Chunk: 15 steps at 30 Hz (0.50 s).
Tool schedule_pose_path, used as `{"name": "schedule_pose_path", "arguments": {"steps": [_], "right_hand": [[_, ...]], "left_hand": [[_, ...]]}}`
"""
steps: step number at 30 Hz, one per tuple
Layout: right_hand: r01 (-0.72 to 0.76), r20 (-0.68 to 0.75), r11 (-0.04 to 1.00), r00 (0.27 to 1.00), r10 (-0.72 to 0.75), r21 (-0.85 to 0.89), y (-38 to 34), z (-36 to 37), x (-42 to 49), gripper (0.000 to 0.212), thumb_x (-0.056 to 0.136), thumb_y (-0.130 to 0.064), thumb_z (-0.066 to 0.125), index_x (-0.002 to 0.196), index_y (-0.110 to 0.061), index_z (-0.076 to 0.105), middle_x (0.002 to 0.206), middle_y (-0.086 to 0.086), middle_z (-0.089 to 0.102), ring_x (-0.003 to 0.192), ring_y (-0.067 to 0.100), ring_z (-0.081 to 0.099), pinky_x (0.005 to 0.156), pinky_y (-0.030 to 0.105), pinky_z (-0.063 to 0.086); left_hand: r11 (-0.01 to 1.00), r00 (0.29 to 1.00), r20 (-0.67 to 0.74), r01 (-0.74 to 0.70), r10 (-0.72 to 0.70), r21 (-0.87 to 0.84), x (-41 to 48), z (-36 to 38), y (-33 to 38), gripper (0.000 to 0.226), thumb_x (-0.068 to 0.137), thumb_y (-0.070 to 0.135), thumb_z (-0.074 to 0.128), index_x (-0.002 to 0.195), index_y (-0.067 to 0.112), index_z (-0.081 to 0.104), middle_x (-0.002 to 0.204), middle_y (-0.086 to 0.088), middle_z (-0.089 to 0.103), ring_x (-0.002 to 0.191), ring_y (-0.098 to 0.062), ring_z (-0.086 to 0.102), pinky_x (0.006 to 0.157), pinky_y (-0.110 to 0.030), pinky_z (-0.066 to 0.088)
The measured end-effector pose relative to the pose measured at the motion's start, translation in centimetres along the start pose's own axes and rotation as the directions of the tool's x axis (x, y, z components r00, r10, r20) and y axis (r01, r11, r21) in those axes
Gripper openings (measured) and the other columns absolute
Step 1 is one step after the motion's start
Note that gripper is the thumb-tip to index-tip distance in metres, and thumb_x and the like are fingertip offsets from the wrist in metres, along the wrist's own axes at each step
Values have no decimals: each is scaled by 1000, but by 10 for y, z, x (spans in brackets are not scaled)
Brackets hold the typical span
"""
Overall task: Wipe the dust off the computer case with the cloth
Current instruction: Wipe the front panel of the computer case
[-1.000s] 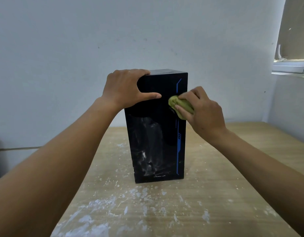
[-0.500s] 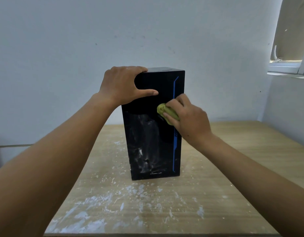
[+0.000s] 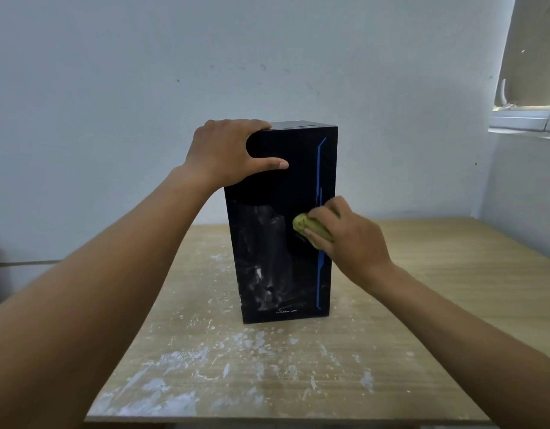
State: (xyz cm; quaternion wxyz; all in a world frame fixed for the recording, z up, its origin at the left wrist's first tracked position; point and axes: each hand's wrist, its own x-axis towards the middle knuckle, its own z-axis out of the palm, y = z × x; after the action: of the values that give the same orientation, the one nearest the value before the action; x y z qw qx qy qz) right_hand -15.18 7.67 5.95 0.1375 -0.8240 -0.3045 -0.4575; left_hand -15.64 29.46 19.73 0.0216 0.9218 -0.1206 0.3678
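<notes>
On the dusty table by the wall, the left hand is gripping the case top; the right hand is clutching the cloth against its front.

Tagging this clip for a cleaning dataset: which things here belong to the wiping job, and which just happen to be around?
Job: computer case, dusty on its front; green cloth; right hand gripping the cloth; left hand holding the case's top.
Around: wooden table with white flecks; window frame.

Black computer case, blue line down its front, grey-white dust smears. Yellow-green cloth. Light wood-grain table, white flecks.
</notes>
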Motion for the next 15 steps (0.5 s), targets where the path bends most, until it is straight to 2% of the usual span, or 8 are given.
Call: {"name": "schedule_pose_path", "arguments": {"steps": [6, 10, 15], "right_hand": [[-59, -133, 998, 989, 63, 35, -7, -16, 48, 25, 89, -37, 66, 103, -17, 64, 99, 6, 55, 57, 20, 54, 47, 26, 46], [-64, -130, 997, 989, 70, 50, -19, -5, 51, 25, 89, -36, 65, 104, -16, 63, 98, 5, 54, 55, 20, 53, 46, 26, 44], [-2, -89, 1000, 996, 4, 25, -27, 10, 33, 23, 88, -34, 67, 100, -15, 63, 95, 4, 55, 53, 17, 49, 43, 24, 41]], "left_hand": [[1000, 1000, -15, 9, -10, -19, 0, 0, 1, 80, 69, 79, 61, 135, 33, 56, 132, 8, 62, 122, -21, 57, 96, -34, 41], [1000, 1000, -12, 11, -11, -12, 1, 1, 1, 81, 69, 80, 60, 135, 32, 55, 134, 7, 61, 123, -21, 56, 96, -35, 41], [1000, 1000, 0, 6, -6, 2, 2, 1, -1, 84, 68, 82, 58, 136, 33, 54, 134, 7, 61, 122, -22, 57, 94, -35, 42]]}}
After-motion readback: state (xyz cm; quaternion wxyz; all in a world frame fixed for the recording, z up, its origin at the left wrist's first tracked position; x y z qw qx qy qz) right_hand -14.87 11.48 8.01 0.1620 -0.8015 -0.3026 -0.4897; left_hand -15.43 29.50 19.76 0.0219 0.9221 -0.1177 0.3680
